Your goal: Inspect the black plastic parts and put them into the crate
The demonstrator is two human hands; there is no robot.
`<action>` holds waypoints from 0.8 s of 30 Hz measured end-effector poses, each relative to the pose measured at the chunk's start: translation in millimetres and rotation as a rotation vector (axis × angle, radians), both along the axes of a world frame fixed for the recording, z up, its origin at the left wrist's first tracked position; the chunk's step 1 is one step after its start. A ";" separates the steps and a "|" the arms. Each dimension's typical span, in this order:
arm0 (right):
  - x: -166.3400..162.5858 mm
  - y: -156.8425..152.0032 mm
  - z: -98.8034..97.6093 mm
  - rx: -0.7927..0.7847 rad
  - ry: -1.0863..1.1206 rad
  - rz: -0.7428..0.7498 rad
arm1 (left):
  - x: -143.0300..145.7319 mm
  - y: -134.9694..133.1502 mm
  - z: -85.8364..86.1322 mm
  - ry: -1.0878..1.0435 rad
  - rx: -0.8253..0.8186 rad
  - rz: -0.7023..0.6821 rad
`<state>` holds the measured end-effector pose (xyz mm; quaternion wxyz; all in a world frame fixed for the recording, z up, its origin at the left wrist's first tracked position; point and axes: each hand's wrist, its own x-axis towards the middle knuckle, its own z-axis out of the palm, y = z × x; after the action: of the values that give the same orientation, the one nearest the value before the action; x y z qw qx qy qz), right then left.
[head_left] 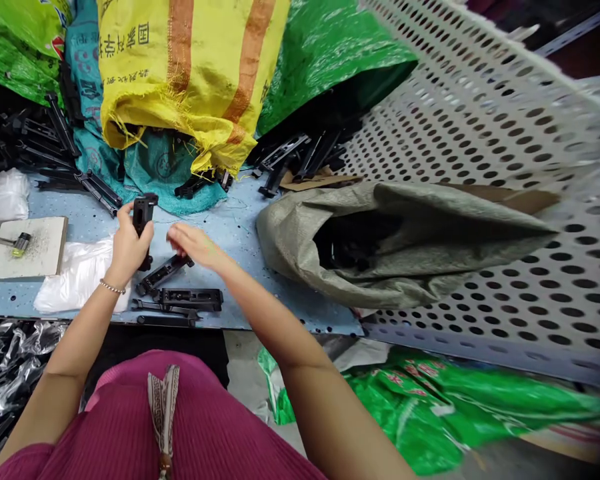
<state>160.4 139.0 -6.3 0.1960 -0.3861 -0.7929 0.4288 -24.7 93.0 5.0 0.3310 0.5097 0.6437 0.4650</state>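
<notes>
Inside left hand (129, 243), oblong black part (143, 213)

The yellow sack (210, 60) is cut off by the top edge and covers much of the teal sack (167, 163). Right of the yellow sack, the green sack (325, 57) is also cut off. Lower right of it, shadow hides what the grey sack (445, 230) holds. Below the yellow sack, a black part (143, 215) partly hides the left hand (129, 241).
</notes>
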 end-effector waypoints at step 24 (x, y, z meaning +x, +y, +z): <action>11.5 -52.6 11.6 0.653 0.434 0.218 | 22.9 -10.2 12.8 -0.489 -0.128 -0.192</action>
<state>171.9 86.4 5.3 0.4245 -0.1180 -0.8639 0.2441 -1.8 82.8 17.8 0.5507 0.4190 0.5215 0.4992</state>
